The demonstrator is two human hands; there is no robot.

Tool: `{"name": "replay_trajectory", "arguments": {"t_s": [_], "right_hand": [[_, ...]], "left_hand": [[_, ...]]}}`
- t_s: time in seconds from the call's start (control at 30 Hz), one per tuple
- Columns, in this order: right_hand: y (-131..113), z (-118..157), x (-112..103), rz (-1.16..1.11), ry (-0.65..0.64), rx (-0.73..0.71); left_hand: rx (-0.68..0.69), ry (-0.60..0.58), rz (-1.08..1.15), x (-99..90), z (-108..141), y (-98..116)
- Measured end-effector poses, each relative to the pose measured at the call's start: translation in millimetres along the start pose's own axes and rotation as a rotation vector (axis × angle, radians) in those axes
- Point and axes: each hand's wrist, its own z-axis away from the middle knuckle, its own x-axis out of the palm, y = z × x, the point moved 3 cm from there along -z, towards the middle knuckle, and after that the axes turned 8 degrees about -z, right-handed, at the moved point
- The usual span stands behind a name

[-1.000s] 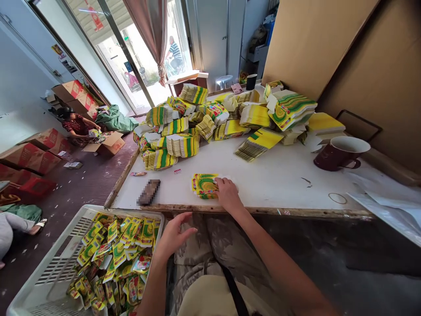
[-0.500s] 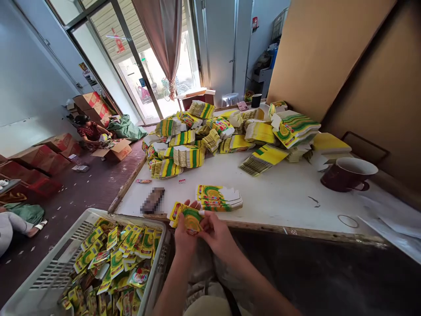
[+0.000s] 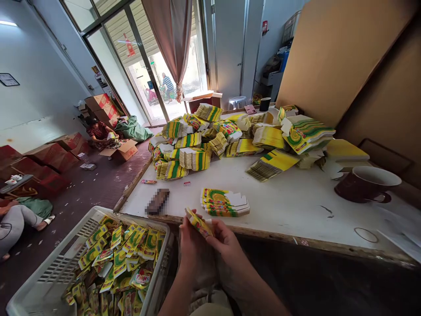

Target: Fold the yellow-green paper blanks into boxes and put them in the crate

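Both hands are on one yellow-green carton (image 3: 201, 224), just off the near edge of the surface (image 3: 279, 184) and above the lap. Left hand (image 3: 188, 245) clamps its left side. Right hand (image 3: 225, 241) pinches the right end, thumb and fingers closed on it; a white patch shows at the fingertips.

Diff vs 0.5 s ago: carton was face-up with its broad printed side showing; now it's tilted, nearly edge-on, upper end raised to the left. Both hands had it then too. At 1.0 s ago the right hand was on the flat stack (image 3: 217, 202), left hand apart with nothing in it over the lap. The stack is uncovered now, lying near the front edge, white flaps to the right.

Rest of the surface looks unchanged: heap of bundles (image 3: 194, 159) toward the back, fanned bundle (image 3: 276, 161) right of it, mug (image 3: 351, 186) far right, rubber band (image 3: 356, 231) in front of the mug, small packet (image 3: 149, 181) and pixelated dark object (image 3: 158, 202) on the left. Basket (image 3: 54, 270) of cartons sits left of the left arm, also unchanged as far as I can see.

Background: striped-top person (image 3: 168, 83) outside shows again, left of the curtain (image 3: 174, 48); not visible at 0.5 s ago.
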Motion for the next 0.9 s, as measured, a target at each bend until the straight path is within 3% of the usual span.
{"name": "replay_trajectory", "arguments": {"t_s": [0.17, 0.37, 0.53, 0.63, 0.7, 0.8, 0.9], "right_hand": [[-9.7, 2.9, 0.2, -0.034, -0.026, -0.006], [-6.6, 0.8, -3.6, 0.268, 0.035, -0.146], [-15.8, -6.6, -16.5, 0.249, 0.202, -0.187], [-23.3, -7.3, -23.3, 0.264, 0.170, -0.187], [-29.8, -6.2, -30.8, 0.353, 0.123, -0.229], [-43.8, -3.1, -43.5, 0.575, 0.094, -0.380], [-55.3, 3.0, -40.3, 0.850, -0.004, -0.506]], "left_hand": [[-0.027, 0.074, 0.153, -1.1, -0.5, 1.8], [-0.030, 0.168, 0.130, -6.0, 5.3, 3.0], [-0.012, 0.041, -0.039, -3.3, 13.5, -18.5], [0.013, -0.023, -0.193, -5.5, 11.9, -27.0], [0.040, -0.019, -0.267, -13.1, 7.3, -20.0], [0.177, 0.011, -0.305, -31.5, 0.9, 12.2], [0.349, -0.101, -0.520, -40.6, 2.6, 49.8]]}}
